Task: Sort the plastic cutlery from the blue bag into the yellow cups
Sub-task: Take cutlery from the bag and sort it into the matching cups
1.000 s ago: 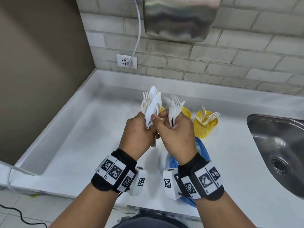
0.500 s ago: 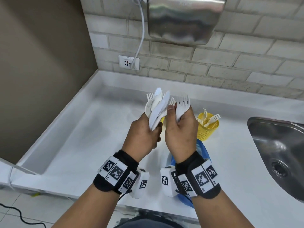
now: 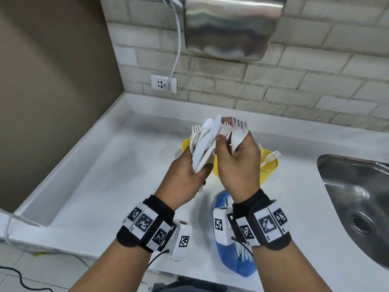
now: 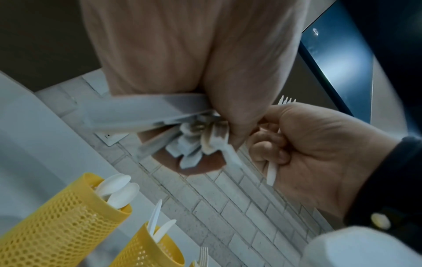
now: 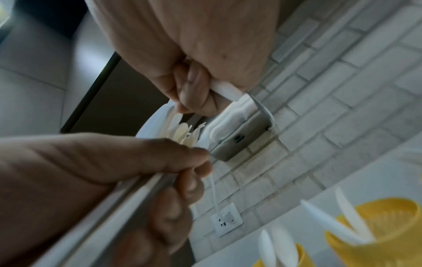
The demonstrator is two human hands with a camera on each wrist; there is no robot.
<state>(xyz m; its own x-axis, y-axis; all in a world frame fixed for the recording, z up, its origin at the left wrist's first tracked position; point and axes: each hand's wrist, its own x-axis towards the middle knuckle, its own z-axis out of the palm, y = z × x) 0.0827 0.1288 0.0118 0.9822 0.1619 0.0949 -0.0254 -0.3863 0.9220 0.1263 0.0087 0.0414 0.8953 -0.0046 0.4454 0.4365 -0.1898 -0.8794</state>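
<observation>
- Head view is showing me partway through, as I judge it: my left hand [image 3: 185,175] is gripping a mixed bundle [image 3: 205,142] of white plastic knives, spoons and forks at the centre of the frame, so most of this handful is waiting to be sorted.
- My right hand [image 3: 237,165] is clenching a few forks [image 3: 239,131] just beside that bundle, its thumb touching the bundle's edge.
- Some pieces are already sitting in the yellow cups [image 3: 269,165] behind my hands, right of centre: forks in the right one in the head view, spoons [image 4: 118,187] and what I am taking for knives in two others at the lower left of the left wrist view.
- Lying on the desk [image 3: 105,197] at the lower middle of the head frame, the blue bag [image 3: 235,260] is holding more white cutlery, so more is left.
- Both the bundle and the forks are standing roughly upright, long axes running up the frame, heads toward the top, handles down in my fists; the bundle is leaning a little to the right.
</observation>
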